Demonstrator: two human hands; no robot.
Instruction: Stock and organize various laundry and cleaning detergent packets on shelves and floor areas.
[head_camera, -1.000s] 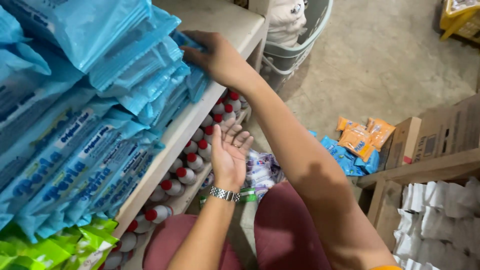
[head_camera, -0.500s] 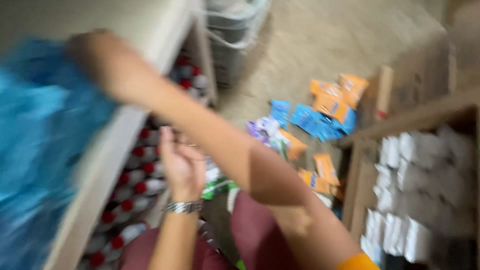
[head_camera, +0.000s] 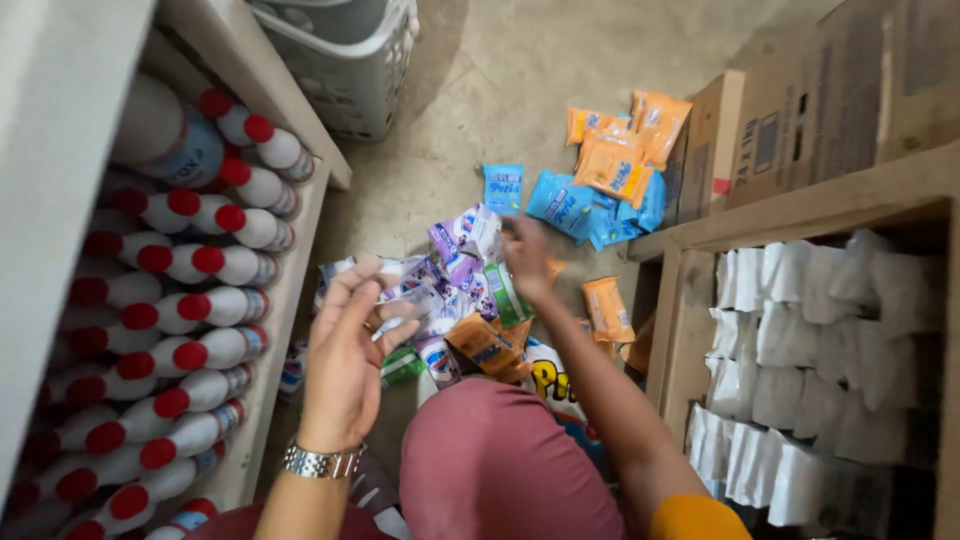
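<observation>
My left hand (head_camera: 345, 355), with a metal watch on the wrist, is raised with the fingers spread and holds nothing. It hovers beside the shelf of white bottles with red caps (head_camera: 190, 300). My right hand (head_camera: 527, 262) reaches down to a heap of small packets (head_camera: 460, 300) on the floor, purple, white, green and orange ones. Its fingers touch the packets near a green one; whether they grip any I cannot tell. My knee in dark red cloth (head_camera: 500, 460) is below the heap.
Blue packets (head_camera: 575, 205) and orange packets (head_camera: 620, 150) lie further out on the concrete floor. A cardboard box (head_camera: 800, 110) stands at the right above a wooden shelf (head_camera: 790, 215) with white wrapped packs (head_camera: 820, 360). A grey laundry basket (head_camera: 350, 70) stands at the top.
My right hand has left the upper shelf with the blue packs and come down to the packets on the floor. The view has swung from the shelf to the floor.
</observation>
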